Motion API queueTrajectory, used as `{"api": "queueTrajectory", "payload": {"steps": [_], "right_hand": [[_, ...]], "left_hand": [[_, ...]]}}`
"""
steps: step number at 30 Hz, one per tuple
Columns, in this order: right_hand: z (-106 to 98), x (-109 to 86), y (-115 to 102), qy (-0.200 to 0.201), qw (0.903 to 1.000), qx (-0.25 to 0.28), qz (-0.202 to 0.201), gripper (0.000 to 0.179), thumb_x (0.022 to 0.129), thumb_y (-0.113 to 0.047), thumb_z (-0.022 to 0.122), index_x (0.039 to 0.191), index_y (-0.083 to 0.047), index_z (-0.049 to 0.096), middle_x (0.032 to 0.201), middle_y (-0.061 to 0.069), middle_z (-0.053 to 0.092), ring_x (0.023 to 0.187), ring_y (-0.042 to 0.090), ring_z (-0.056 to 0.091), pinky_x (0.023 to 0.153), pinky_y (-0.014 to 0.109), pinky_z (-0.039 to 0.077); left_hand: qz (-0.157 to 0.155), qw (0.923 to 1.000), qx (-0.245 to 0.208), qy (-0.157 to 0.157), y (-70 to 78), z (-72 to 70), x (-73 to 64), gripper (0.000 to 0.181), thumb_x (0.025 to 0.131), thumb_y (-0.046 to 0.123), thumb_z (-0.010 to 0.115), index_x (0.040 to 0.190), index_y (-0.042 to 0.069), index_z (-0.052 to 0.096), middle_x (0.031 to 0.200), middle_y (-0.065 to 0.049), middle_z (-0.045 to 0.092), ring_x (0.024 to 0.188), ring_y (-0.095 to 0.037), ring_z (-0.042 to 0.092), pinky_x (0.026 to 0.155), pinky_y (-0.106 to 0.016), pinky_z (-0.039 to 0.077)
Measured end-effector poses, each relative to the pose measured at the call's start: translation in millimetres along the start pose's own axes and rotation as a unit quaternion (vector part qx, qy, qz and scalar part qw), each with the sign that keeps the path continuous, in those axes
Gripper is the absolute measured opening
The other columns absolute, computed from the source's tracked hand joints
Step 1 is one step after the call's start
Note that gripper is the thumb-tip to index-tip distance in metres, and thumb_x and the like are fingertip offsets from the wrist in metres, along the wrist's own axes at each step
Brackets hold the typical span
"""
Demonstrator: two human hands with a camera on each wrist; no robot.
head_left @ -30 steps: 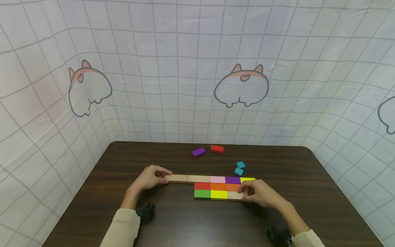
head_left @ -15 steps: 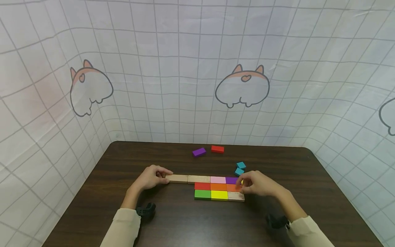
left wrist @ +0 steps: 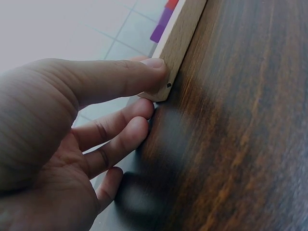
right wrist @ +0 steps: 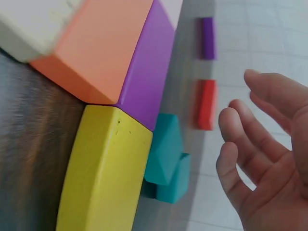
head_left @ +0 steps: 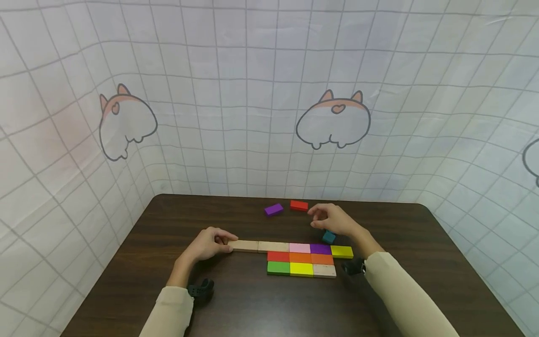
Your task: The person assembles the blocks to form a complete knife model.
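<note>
1. Left hand (head_left: 208, 244) is left of centre, low in the head view, with thumb and index finger pinching the outer end of a plain wooden block (head_left: 244, 245). Left wrist view has the thumb tip right on that end, other fingers loosely bent.
2. That block starts a row running across the lower middle: second wooden block (head_left: 273, 246), pink block (head_left: 299, 248), dark purple block (head_left: 321, 249), then a yellow block (head_left: 342, 252) at the right end, sitting a touch lower than the rest.
3. Tucked underneath, touching: red block (head_left: 278, 256) plus two orange blocks (head_left: 322, 259), then green block (head_left: 279, 267), bright yellow block (head_left: 301, 269) and pale block (head_left: 324, 270).
4. Right hand (head_left: 334, 220) is right of centre, holding nothing, fingers loosely curved and slightly apart. It's near a loose red block (head_left: 299, 205), and the right wrist view shows a gap between them.
5. Two teal blocks (right wrist: 163, 149) touch each other mid-frame in that wrist view; from the head view the right hand partly covers them.
6. Loose purple block (head_left: 273, 209) lies left of the loose red one, toward the far edge of the dark table (head_left: 240, 304).
</note>
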State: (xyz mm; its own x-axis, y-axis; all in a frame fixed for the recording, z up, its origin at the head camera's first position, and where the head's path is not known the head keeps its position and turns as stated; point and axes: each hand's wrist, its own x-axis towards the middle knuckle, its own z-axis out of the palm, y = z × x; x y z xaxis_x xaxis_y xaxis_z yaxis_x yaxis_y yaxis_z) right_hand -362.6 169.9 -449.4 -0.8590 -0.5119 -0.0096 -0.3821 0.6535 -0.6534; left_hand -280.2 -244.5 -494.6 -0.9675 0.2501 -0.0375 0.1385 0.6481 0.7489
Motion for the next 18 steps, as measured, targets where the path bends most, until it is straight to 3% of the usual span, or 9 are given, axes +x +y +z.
{"api": "queueTrajectory", "payload": {"steps": [8,18], "right_hand": [[4.7,37.8,16.3,0.008,0.9995,-0.013,0.028,0.051,0.093,-0.016,0.076,0.14,-0.007,0.06,0.121,0.017,0.067,0.098,0.026,0.062,0.085,0.042,0.054],[5.3,57.8,23.5,0.004,0.9987,-0.008,0.049,0.061,0.092,-0.013,0.077,0.147,-0.005,0.052,0.129,0.025,0.062,0.101,0.032,0.065,0.087,0.045,0.056]], "left_hand": [[0.006,1.0,0.0,-0.001,0.7,-0.5,-0.8,0.024,0.088,0.014,0.081,0.112,0.019,0.08,0.087,0.0,0.064,0.073,-0.017,0.053,0.064,-0.03,0.046],[-0.003,1.0,-0.002,0.004,0.3,0.3,0.3,0.024,0.087,0.012,0.081,0.11,0.019,0.081,0.086,0.0,0.063,0.073,-0.017,0.053,0.064,-0.03,0.045]]}}
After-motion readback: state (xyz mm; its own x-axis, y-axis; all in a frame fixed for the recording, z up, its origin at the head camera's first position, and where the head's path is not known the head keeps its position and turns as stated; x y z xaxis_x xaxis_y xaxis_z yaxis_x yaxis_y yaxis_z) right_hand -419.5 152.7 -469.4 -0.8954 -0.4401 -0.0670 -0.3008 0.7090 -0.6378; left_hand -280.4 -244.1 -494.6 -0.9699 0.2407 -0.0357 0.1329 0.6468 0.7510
